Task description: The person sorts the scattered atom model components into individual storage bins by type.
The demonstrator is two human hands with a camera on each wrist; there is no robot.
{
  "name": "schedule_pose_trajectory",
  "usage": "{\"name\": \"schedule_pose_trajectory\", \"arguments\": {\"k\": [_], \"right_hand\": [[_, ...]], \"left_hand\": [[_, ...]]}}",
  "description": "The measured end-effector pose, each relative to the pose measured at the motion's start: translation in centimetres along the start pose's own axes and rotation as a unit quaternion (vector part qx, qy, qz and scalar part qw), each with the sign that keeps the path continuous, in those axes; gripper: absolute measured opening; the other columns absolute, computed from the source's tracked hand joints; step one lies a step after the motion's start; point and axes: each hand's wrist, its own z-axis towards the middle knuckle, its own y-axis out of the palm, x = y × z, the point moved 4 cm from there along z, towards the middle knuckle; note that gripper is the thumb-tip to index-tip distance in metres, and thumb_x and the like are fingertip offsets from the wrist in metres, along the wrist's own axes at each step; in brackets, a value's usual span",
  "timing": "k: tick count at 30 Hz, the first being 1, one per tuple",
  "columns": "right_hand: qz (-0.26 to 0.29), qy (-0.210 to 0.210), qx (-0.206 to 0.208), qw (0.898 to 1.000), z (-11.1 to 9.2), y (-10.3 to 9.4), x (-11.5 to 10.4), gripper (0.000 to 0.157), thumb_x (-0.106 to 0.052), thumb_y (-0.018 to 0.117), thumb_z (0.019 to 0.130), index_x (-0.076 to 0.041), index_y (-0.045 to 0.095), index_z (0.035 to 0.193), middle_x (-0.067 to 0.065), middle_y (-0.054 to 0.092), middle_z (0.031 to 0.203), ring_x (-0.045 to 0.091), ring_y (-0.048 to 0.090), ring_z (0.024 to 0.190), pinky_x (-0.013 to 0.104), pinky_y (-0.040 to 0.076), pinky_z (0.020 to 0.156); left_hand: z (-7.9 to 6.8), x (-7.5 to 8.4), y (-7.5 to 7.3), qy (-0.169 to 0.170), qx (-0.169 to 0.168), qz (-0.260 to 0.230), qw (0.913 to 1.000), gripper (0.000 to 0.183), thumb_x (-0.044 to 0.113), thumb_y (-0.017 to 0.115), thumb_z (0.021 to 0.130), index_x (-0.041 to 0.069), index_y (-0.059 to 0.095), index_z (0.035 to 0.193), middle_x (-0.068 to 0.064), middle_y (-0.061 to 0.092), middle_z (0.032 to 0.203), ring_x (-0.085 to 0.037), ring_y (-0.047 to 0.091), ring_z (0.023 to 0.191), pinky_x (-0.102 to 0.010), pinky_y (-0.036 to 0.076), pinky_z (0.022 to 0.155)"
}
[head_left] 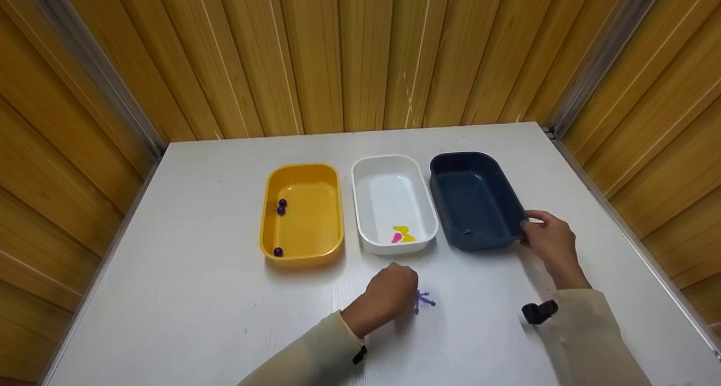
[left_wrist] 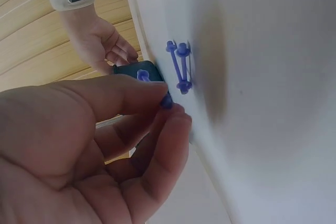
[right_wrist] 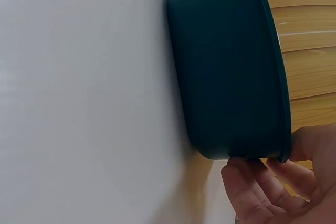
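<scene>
My left hand [head_left: 390, 291] is low over the white table, in front of the white tray [head_left: 394, 249]. Between thumb and fingertips it pinches a small purple knobbed plastic stick [left_wrist: 167, 101], mostly covered by the fingers. More purple knobbed sticks [left_wrist: 184, 66] lie on the table just beyond those fingertips. My right hand [head_left: 551, 242] grips the near right corner of the dark blue tray [head_left: 476, 243], its thumb at the rim and its fingers against the outer wall, as the right wrist view shows. A tiny piece [head_left: 466, 231] lies inside that tray.
On the left stands a yellow tray [head_left: 302, 261] with three dark purple balls [head_left: 281, 210] in it. Yellow and pink flat pieces [head_left: 403, 235] are at the near end of the white tray. Wood-patterned panels [head_left: 360, 59] enclose the table [head_left: 186, 296] at the back and sides.
</scene>
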Motion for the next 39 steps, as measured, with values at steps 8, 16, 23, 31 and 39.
{"name": "schedule_pose_trajectory", "arguments": {"k": [8, 16, 23, 31, 39], "right_hand": [[0.004, 0.013, 0.000, 1.000, -0.1, 0.1, 0.1, 0.051, -0.029, 0.051, 0.102, -0.007, 0.051, 0.148, 0.025, 0.062, 0.134, 0.009, 0.073, 0.087, 0.025, 0.060, 0.078], [-0.001, 0.003, 0.003, 1.000, -0.2, 0.0, 0.2, 0.050, -0.029, 0.050, 0.102, -0.008, 0.053, 0.147, 0.025, 0.062, 0.134, 0.012, 0.074, 0.089, 0.025, 0.060, 0.078], [-0.008, -0.005, 0.007, 1.000, -0.2, 0.0, 0.4, 0.050, -0.028, 0.050, 0.103, -0.007, 0.052, 0.148, 0.025, 0.063, 0.132, 0.012, 0.075, 0.086, 0.024, 0.060, 0.076], [-0.002, 0.006, 0.005, 1.000, -0.1, 0.2, 0.3, 0.050, -0.029, 0.050, 0.103, -0.007, 0.051, 0.148, 0.025, 0.062, 0.134, 0.015, 0.074, 0.091, 0.023, 0.059, 0.076], [0.003, 0.007, 0.007, 1.000, -0.2, 0.1, 0.1, 0.049, -0.029, 0.050, 0.103, -0.007, 0.052, 0.147, 0.025, 0.062, 0.134, 0.017, 0.073, 0.094, 0.024, 0.060, 0.077]], "left_hand": [[0.6, 0.4, -0.2, -0.009, 0.007, -0.049, 0.9987, 0.009, 0.009, 0.069, 0.093, 0.010, 0.076, 0.098, -0.001, 0.070, 0.082, -0.009, 0.057, 0.066, -0.020, 0.050, 0.061], [1.5, 1.0, -1.0, 0.007, 0.052, -0.070, 0.9961, 0.009, 0.006, 0.069, 0.091, 0.008, 0.077, 0.094, -0.001, 0.073, 0.081, -0.007, 0.057, 0.064, -0.018, 0.050, 0.060], [2.9, 1.9, -1.8, 0.024, 0.098, -0.075, 0.9920, 0.013, 0.007, 0.065, 0.094, 0.008, 0.077, 0.090, -0.001, 0.069, 0.076, -0.008, 0.052, 0.063, -0.018, 0.044, 0.054], [4.4, 2.7, -2.4, 0.029, 0.118, -0.055, 0.9911, 0.013, 0.011, 0.065, 0.096, 0.009, 0.077, 0.100, -0.002, 0.073, 0.090, -0.009, 0.065, 0.082, -0.019, 0.055, 0.073], [5.3, 3.4, -2.9, 0.034, 0.139, -0.051, 0.9884, 0.013, 0.011, 0.064, 0.096, 0.009, 0.076, 0.098, -0.003, 0.072, 0.088, -0.013, 0.065, 0.082, -0.022, 0.055, 0.073]]}}
